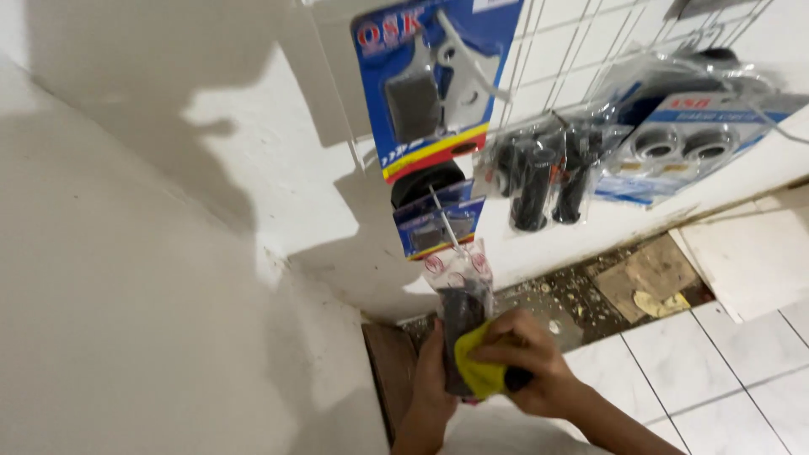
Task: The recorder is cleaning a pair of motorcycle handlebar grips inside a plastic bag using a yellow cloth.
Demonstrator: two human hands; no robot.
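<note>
The bagged grip [462,312] hangs below the carded brake pads [430,84] on the wire rack [590,50]; the hanging grips [548,173] lie to its upper right, the floor [716,362] beneath.

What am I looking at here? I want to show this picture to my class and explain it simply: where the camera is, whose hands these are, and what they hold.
There is one picture, taken by a camera worn on a person's head and looking down, so the two bare hands at the bottom are that person's own. No machine is involved. The left hand grips a clear plastic packet with something dark inside. The right hand presses a yellow cloth against the lower part of that packet. Above them, a white wire rack on the white wall carries more packaged goods: a blue card pack with a grey part, a smaller blue pack below it, black handlebar grips in plastic, and a bag with two round metal parts. Below lies a white tiled floor, with a broken, dirty strip along the wall.
</note>
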